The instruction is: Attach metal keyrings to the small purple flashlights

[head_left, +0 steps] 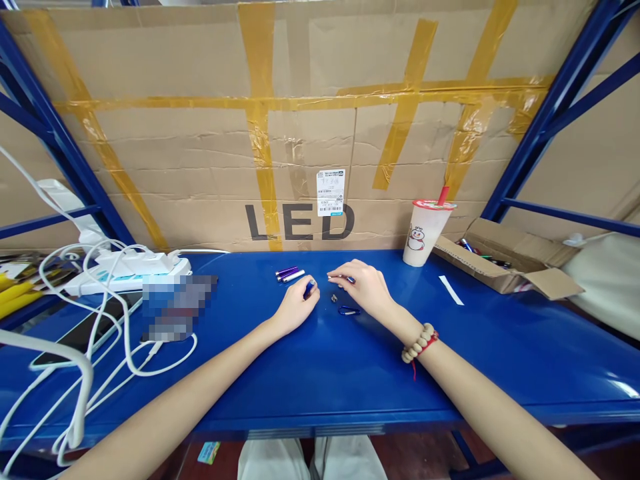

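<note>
My left hand (296, 308) rests on the blue shelf (320, 360), fingers curled round a small blue cylindrical part (309, 288). My right hand (363, 285) lies just to its right, pinching a thin blue and silver piece (341, 277) at its fingertips. Between the hands sits a tiny metal part (334, 298), and a small blue clip or ring (348, 311) lies below the right hand. Purple and white little tubes (289, 273) lie just beyond my left hand.
A drink cup with a red straw (426, 232) stands at the back right, next to an open cardboard box (505, 260) of small items. A white power strip (131, 268) with tangled cables and a phone (83, 333) occupy the left. A taped cardboard wall stands behind.
</note>
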A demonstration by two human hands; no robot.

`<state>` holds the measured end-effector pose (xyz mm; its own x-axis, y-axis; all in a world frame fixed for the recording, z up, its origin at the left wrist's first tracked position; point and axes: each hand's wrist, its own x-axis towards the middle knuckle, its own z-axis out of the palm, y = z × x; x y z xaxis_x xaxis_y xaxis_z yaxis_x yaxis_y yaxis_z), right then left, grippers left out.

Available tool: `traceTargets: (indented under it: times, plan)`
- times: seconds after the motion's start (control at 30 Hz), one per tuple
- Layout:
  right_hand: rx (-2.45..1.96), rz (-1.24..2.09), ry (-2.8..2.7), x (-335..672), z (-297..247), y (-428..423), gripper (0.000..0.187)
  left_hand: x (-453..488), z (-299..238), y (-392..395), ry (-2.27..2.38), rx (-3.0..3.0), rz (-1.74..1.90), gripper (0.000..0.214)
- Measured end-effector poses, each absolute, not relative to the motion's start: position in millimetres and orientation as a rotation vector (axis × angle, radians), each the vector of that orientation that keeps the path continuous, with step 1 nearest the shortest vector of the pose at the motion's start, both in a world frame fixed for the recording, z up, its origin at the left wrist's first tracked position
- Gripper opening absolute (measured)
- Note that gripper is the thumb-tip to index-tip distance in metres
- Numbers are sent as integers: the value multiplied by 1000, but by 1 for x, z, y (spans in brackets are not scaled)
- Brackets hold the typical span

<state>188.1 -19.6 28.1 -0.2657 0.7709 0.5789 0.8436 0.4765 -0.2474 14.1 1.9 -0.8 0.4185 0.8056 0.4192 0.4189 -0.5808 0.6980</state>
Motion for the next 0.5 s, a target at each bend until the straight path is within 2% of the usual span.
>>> traceTargets:
  times: [0.2,0.5]
  plan:
    - [-1058,-159,-2098,179,27,-26,24,14,-2,2,999,2247,1012,12]
    - [-1029,-112,-2201,177,21,-24,24,13,-5,4,1001,2274,994,6]
